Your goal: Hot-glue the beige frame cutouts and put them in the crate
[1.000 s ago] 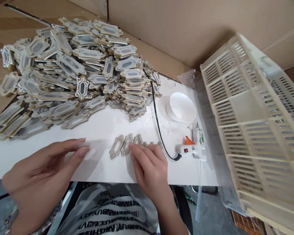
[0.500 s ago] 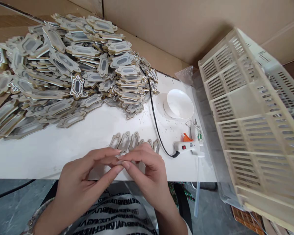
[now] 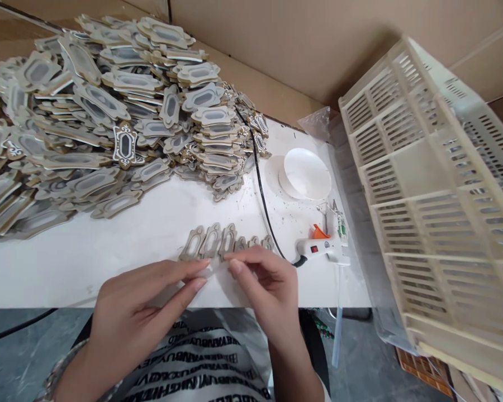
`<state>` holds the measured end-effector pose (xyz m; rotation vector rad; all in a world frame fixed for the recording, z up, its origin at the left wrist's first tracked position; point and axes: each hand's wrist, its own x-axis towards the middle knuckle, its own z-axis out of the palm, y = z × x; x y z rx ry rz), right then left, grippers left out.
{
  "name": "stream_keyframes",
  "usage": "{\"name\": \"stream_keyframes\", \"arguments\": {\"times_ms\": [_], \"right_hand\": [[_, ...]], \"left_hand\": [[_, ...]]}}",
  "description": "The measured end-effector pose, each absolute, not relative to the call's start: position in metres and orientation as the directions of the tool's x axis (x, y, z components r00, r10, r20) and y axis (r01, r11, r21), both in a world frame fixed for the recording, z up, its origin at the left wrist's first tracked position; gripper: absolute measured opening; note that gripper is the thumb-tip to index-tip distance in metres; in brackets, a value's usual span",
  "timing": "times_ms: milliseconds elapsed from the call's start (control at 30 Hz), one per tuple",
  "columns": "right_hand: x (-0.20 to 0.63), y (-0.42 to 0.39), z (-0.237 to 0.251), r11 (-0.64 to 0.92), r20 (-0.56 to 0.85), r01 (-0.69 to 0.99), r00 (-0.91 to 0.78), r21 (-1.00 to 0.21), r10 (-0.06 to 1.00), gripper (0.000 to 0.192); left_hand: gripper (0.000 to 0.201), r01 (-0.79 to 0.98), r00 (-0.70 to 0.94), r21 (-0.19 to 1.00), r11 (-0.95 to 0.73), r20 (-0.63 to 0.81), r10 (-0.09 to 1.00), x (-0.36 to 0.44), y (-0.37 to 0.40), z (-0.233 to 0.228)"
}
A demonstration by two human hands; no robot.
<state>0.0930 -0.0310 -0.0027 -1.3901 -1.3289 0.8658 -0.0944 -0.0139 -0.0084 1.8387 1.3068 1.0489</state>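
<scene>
Fingering flat scalloped wooden frames (image 3: 212, 244)

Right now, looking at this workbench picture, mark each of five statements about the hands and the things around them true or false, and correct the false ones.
1. The glue gun lies on the white table. True.
2. The right hand grips the glue gun. False: its fingertips are at the row of small frames.
3. The big pile of frames sits at the far left. True.
4. The white dish is stacked on the pile. False: it rests on the table.
5. The left hand touches the slatted crate. False: it is near the right hand.
</scene>
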Motion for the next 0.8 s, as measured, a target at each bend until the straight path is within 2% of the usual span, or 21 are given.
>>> {"name": "stream_keyframes", "arguments": {"times_ms": [100, 167, 233, 333, 467, 600, 800], "right_hand": [[0.101, -0.03, -0.01, 0.18, 0.319, 0.503, 0.204, -0.845, 0.926, 0.014], [0.105, -0.029, -0.016, 0.253, 0.445, 0.656, 0.141, -0.711, 0.885, 0.016], [0.105, -0.027, -0.02, 0.298, 0.505, 0.745, 0.06, -0.596, 0.861, 0.016], [0.103, -0.023, -0.024, 0.338, 0.531, 0.805, -0.033, -0.488, 0.847, 0.017], [0.1, -0.02, -0.024, 0.362, 0.568, 0.852, -0.095, -0.379, 0.818, 0.019], [0.099, -0.019, -0.023, 0.373, 0.575, 0.869, -0.132, -0.324, 0.808, 0.018], [0.098, -0.021, -0.023, 0.332, 0.505, 0.903, -0.16, -0.272, 0.848, 0.02]], "left_hand": [[0.01, 0.523, 0.099, 0.815, -0.247, 0.23, 0.968, -0.101, -0.018, -0.007], [0.012, 0.581, 0.012, 0.795, -0.174, 0.206, 0.979, -0.104, -0.02, -0.008], [0.013, 0.622, -0.077, 0.778, -0.087, 0.172, 0.982, -0.105, -0.023, -0.008], [0.014, 0.639, -0.124, 0.769, -0.037, 0.15, 0.981, -0.105, -0.024, -0.009], [0.014, 0.634, -0.071, 0.769, -0.084, 0.166, 0.983, -0.106, -0.021, -0.01], [0.014, 0.64, -0.089, 0.765, -0.075, 0.17, 0.981, -0.108, -0.018, -0.012], [0.014, 0.654, -0.068, 0.752, -0.085, 0.17, 0.983, -0.107, -0.018, -0.011]]}}
